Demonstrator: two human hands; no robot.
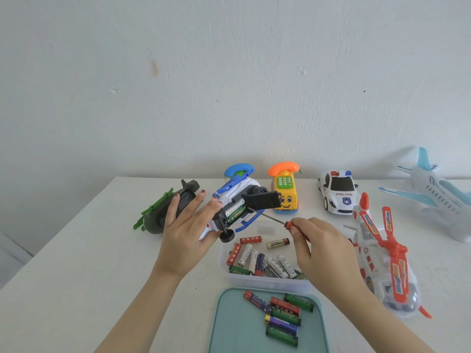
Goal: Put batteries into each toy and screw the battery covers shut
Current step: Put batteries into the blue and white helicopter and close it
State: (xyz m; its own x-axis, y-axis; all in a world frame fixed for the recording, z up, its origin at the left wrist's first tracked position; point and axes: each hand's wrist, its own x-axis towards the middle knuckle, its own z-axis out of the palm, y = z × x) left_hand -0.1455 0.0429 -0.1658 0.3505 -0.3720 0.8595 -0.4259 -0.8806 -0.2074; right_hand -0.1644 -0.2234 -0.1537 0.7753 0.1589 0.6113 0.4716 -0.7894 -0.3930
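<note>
My left hand point(187, 229) holds a blue and white toy helicopter point(233, 200) upside down above the table. Its battery bay is uncovered and shows batteries point(235, 211); the black cover point(262, 200) stands open beside it. My right hand point(317, 247) grips a screwdriver point(274, 219) by its orange handle, with the tip at the cover's hinge edge. A clear tub point(265, 278) of several loose batteries sits below the helicopter. Nearer me, a teal lid point(229, 324) holds several more batteries.
A green and black toy point(155, 215) lies left of my left hand. At the back stand a blue toy phone point(239, 170), a yellow toy phone point(285, 192) and a police car point(337, 191). A red helicopter point(382, 253) and a pale blue plane point(433, 189) lie right.
</note>
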